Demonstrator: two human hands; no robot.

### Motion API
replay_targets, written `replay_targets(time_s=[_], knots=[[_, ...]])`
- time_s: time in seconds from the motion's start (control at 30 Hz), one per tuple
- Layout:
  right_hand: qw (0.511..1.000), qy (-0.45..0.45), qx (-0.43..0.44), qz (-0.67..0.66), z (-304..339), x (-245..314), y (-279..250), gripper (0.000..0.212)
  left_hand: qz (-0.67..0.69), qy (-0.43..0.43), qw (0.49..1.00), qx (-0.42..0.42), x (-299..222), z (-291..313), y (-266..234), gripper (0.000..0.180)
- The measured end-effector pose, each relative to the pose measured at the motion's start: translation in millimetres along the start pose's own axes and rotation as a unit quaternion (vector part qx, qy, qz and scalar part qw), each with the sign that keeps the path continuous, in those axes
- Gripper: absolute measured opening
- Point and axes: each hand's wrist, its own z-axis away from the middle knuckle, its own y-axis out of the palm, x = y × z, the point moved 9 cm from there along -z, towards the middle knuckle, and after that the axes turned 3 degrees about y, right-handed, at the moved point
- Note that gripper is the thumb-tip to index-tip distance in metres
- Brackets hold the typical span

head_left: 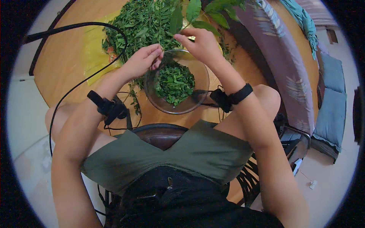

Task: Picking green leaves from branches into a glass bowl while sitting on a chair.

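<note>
A clear glass bowl (150,95) stands in front of me, with picked green leaves (175,83) gathered in it. My left hand (147,59) is closed at the bowl's upper left rim, its fingertips pinching a thin green stem (162,40) that runs up toward the pile. My right hand (199,45) is above the bowl's far right rim, thumb and forefinger brought together in a pinch beside large green leaves (194,10). What lies between those fingertips is too small to make out. Behind both hands spreads a big heap of leafy stems (138,24).
Under the heap lies a yellow sheet (95,49) on the wooden table (61,60). A black cable (72,89) loops in from the left past my left forearm. Patterned purple cloth (294,76) runs along the right, with blue cushions (330,102) beyond it.
</note>
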Motion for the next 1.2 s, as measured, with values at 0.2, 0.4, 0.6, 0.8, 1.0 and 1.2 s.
replay_targets(time_s=[0.2,0.4,0.6,0.8,1.0,1.2], knots=[[0.99,0.033,0.103,-0.091,8,5,24,0.029,0.017,-0.039,0.999,-0.01,-14,3,6,0.022],[0.988,-0.032,0.133,-0.076,18,30,36,0.021,-0.236,0.097,0.96,-0.113,-49,8,-12,0.028],[0.986,0.005,0.143,-0.081,20,27,38,0.023,-0.262,0.107,0.954,-0.096,-53,11,-8,0.031],[0.987,-0.029,0.141,-0.065,18,34,40,0.023,-0.309,0.116,0.942,-0.066,-42,9,-4,0.025],[0.986,-0.04,0.149,-0.059,19,30,43,0.022,-0.333,0.097,0.933,-0.097,-50,9,-7,0.024],[0.986,-0.016,0.161,-0.042,19,28,42,0.023,-0.368,0.062,0.922,-0.1,-50,7,-8,0.019]])
